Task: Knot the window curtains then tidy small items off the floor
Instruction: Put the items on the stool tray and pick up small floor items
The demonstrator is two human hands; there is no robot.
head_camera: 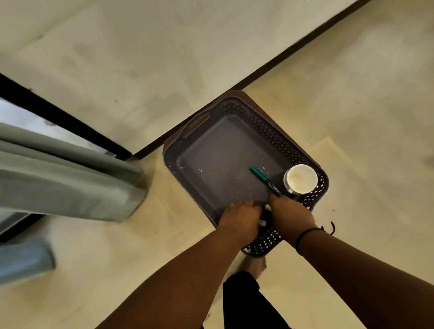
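Both hands, left [242, 218] and right [291, 214], gripped the near rim of the basket [297, 142], fingers curled over its edge. Inside lay a marker [265, 180] and a white jar [301, 179], crowded toward the near right corner. The basket sat on the floor [361, 101] near the curtain [56, 177]. Lifted from one end, it could tilt, letting the jar topple or the marker roll.
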